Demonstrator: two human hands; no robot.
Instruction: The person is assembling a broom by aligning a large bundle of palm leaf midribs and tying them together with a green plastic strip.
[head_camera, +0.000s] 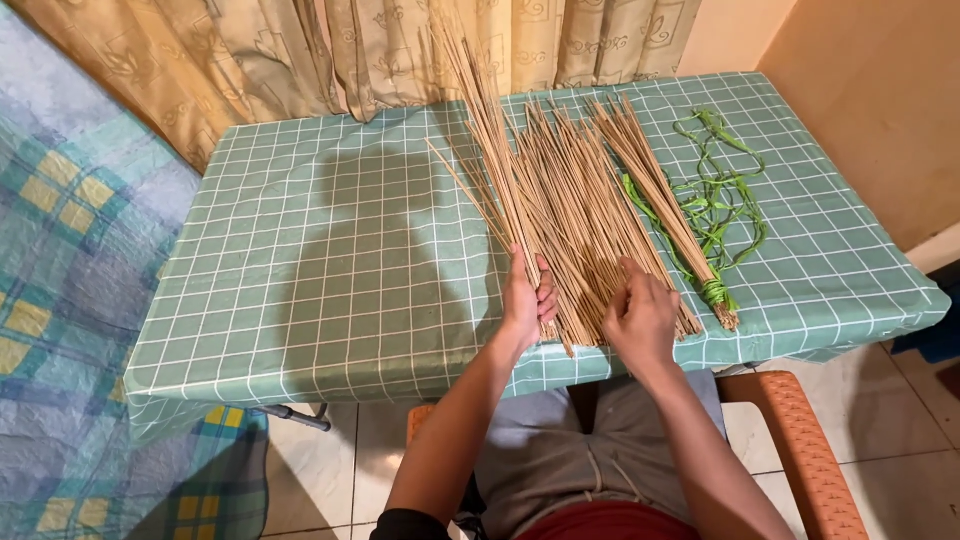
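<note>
the left hand (527, 300) is closed around a small sheaf of thin tan sticks (492, 140) whose far ends rise toward the beige patterned curtain (300, 50), while the right hand (640, 318) rests half-curled, fingers down, on the loose pile of tan sticks (570, 200) spread across the green checked tablecloth (330, 250). just right of the pile lies a tied stick bundle (660, 200) (bound near its end with green strip), partly over a tangle of green plastic strips (720, 195); an orange woven chair (810, 450) stands below the table edge.

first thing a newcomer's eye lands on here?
Probably the fan of long thin tan sticks spread across the middle of the green checked tablecloth. The left hand grips a raised bunch of them while the right hand rests on the loose pile at the table's near edge. Next, the bright green string tangled to the right, beside a stick bundle tied with it.
</note>
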